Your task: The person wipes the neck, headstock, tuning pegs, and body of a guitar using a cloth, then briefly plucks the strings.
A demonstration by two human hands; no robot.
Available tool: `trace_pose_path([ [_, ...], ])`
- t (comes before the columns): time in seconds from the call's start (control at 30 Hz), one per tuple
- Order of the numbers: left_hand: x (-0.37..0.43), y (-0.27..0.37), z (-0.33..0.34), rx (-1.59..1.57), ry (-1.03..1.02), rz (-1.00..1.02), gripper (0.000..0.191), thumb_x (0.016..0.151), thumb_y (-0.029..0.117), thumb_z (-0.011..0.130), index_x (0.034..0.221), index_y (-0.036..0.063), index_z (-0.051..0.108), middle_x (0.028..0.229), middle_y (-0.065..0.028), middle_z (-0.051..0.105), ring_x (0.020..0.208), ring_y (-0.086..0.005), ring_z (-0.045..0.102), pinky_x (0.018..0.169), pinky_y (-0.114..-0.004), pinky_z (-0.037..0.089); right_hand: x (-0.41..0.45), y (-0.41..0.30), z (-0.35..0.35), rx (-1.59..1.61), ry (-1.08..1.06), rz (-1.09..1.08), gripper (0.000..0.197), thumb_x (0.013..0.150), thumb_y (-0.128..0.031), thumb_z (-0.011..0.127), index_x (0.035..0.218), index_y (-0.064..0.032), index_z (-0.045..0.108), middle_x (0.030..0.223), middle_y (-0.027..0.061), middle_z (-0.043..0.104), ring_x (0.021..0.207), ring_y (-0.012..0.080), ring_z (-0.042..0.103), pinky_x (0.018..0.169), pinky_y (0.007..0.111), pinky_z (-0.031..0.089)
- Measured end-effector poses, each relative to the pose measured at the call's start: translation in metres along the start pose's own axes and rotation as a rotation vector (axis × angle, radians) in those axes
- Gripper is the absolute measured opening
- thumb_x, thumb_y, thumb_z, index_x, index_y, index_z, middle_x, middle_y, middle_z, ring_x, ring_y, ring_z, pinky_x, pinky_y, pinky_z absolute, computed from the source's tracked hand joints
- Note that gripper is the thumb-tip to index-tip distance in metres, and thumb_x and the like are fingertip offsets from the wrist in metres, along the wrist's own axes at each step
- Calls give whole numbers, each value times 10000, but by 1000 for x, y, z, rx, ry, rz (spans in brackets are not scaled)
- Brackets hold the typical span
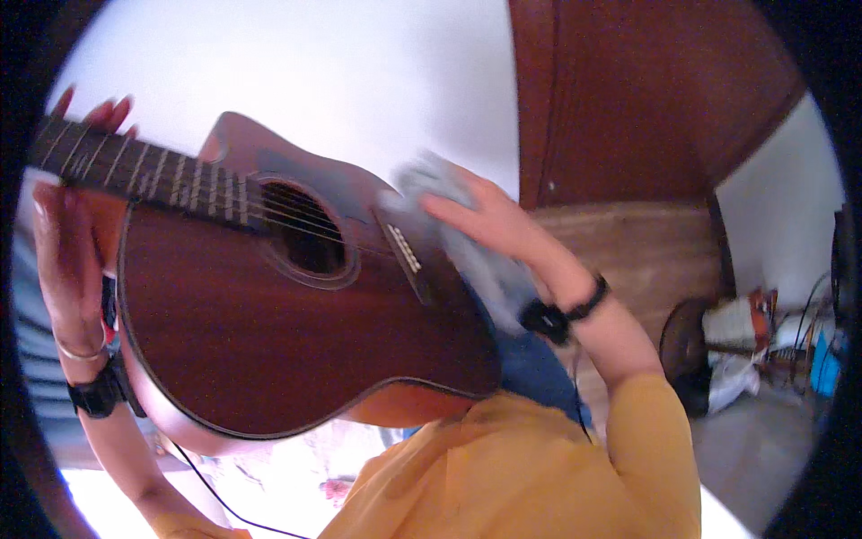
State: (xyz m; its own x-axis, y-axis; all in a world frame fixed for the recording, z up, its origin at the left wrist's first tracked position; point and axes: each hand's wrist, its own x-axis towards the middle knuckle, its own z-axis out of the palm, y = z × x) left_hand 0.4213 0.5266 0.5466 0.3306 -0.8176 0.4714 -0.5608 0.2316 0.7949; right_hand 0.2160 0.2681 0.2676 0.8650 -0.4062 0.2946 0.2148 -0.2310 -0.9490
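Observation:
A dark reddish-brown acoustic guitar (236, 337) with a cutaway lies tilted before me, its soundhole and strings facing up. My left hand (71, 236) holds the fretted neck (135, 165) near the left rim, with the thumb on the near side and fingertips showing beyond the far edge. In my right hand (485, 209) is a light grey cloth (431, 178), blurred and bunched under the fingers. It lies over the edge of the guitar top beside the bridge (407, 259), and part of it hangs down below the palm.
Behind the guitar is a white surface (377, 60). A dark red-brown wooden panel (626, 101) rises at upper right above a wood-patterned floor (606, 242). Bags, cables and other items (761, 343) are piled at far right. A thin black cord (209, 488) runs below the guitar.

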Motion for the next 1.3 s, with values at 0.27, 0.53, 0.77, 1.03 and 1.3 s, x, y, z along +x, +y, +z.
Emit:
trace_pose_path([
  [0.27,-1,26,22,136,20,-54,511,1025,263,386,1460,40,237,1442,-199,404,1325,-285,406,1146,-386,215,-24,182,54,105,-261,394,663,971,-514,396,1378,9,393,1338,238,492,1238,330,478,1028,346,363],
  [0.53,7,30,26,193,92,-175,440,1000,247,470,1354,-8,416,1239,-152,584,1090,-201,578,941,-309,438,-141,-7,-21,-14,-552,190,355,981,-318,485,1147,-11,547,989,195,634,905,297,599,846,420,457],
  [0.77,50,-11,79,273,164,-111,510,885,302,662,1216,-15,438,1035,-180,614,818,-215,622,678,-298,522,-180,-121,-70,61,-370,93,580,795,-305,675,1224,58,535,1139,161,646,1082,246,600,958,356,431],
  [1.03,70,16,122,633,320,-162,775,765,359,766,1227,-96,342,1054,-311,588,1021,-389,610,893,-408,489,-73,-155,-25,-778,174,-479,636,670,-261,790,1171,54,554,1305,297,453,1219,483,405,1060,515,310],
  [1.3,61,24,88,375,-51,-171,857,873,383,667,1456,5,165,1263,-265,517,1199,-295,511,1013,-409,405,-111,-54,-39,-843,-192,-869,287,713,-179,743,957,-36,689,1138,170,616,1054,395,586,906,422,491],
])
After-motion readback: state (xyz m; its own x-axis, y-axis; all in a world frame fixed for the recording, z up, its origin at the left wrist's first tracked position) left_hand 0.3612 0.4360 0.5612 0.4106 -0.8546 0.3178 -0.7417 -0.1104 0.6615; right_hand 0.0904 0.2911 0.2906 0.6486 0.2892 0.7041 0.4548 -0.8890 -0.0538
